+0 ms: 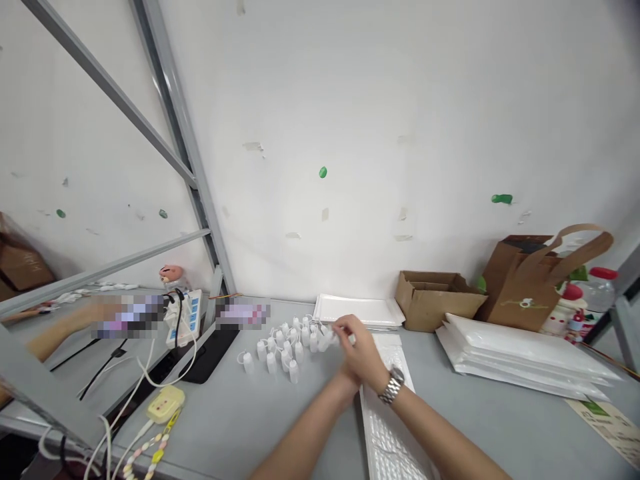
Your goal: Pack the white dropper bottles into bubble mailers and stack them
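Just left of padded mailer, pinching tilted small white bottle with right hand beside standing bottles; mostly hiding left hand, leaving its grip untellable; best moving gently, toppling none.

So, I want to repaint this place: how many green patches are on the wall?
4: middle patch, right patch, and, left of the metal post, near-left patch and far-left patch. Others may be hidden.

Head-worn view, facing forward, down at hands
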`<action>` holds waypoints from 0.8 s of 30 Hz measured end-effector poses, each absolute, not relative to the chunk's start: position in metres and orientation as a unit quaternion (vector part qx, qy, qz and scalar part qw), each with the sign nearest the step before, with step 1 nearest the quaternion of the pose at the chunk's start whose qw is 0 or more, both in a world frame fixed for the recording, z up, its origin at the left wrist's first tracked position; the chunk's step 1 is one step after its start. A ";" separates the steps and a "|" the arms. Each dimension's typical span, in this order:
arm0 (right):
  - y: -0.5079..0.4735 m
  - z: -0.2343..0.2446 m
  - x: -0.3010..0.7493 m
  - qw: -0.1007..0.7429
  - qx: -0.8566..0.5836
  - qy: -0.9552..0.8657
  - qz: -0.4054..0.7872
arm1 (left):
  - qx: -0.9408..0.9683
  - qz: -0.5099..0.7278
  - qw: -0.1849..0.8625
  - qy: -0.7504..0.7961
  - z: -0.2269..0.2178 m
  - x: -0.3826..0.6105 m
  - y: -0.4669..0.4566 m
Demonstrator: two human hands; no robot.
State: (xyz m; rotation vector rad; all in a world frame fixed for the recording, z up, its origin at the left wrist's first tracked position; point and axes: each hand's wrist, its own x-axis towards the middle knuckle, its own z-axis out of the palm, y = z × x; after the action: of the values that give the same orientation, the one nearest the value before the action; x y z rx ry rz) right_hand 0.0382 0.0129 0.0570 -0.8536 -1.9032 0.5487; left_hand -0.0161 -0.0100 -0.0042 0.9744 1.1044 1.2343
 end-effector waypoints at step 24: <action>0.044 0.027 0.175 0.492 -0.420 -0.604 0.466 | 0.454 0.450 0.631 0.440 0.002 -0.010 -0.006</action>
State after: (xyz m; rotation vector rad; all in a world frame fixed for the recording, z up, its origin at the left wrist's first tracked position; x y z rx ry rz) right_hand 0.1753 0.0435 0.0272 -1.0186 -1.4663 1.1304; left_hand -0.0103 -0.0063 0.0025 1.0388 1.0070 1.0290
